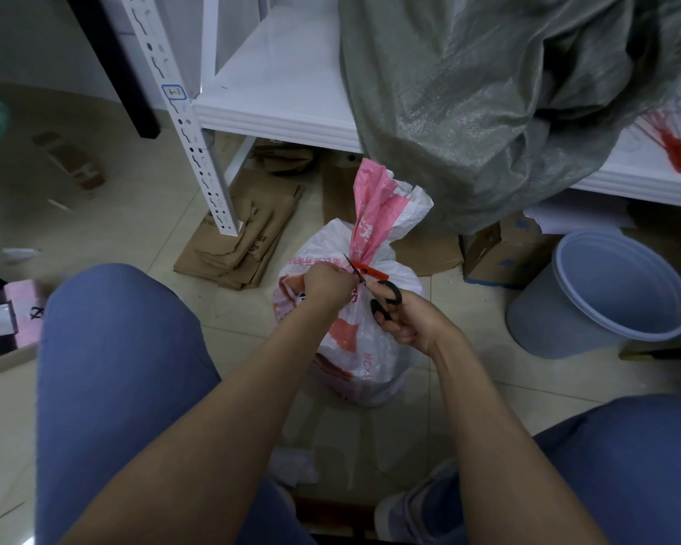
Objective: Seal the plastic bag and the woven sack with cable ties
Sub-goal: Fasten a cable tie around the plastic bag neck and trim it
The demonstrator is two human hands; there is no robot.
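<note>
Plastic bag sits on the floor between the knees, neck cinched by a red cable tie. Left hand is curled round the bag's neck, and right hand grips black scissors with the blades at the tie. It's tight here. The woven sack droops over the shelf edge just behind, with a bin near on the right and flattened cardboard to the left.
</note>
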